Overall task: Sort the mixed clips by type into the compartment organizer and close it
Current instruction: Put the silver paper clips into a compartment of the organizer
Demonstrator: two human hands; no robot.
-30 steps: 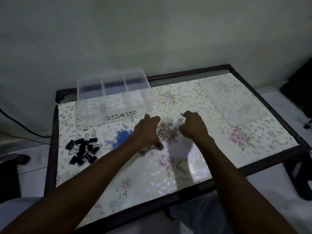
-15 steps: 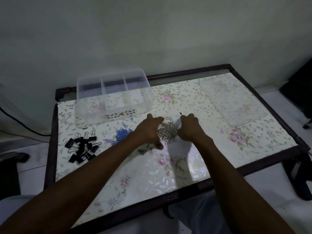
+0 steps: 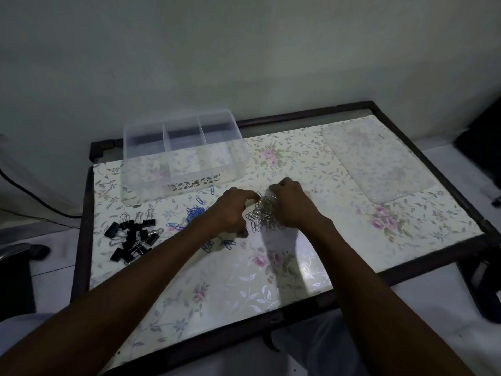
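A heap of silver paper clips point(image 3: 264, 214) lies mid-table, squeezed between my two hands. My left hand point(image 3: 234, 211) curls against its left side and my right hand point(image 3: 291, 204) cups its right side and top. Blue paper clips point(image 3: 195, 211) sit in a loose group to the left, partly hidden by my left forearm, with a few strays nearer me. Black binder clips point(image 3: 132, 236) are piled at the far left. The clear three-compartment organizer point(image 3: 141, 183) stands open at the back left, and its compartments look empty.
The clear lid point(image 3: 376, 161) lies flat at the back right of the floral tablecloth point(image 3: 230, 280). A dark table frame point(image 3: 439, 161) rims the top. A cable runs along the floor at the left, and a dark object stands beyond the right edge.
Both hands have drawn closer together, gathering the spread silver paper clips into a tighter, taller heap. The other piles and the organizer have not moved.
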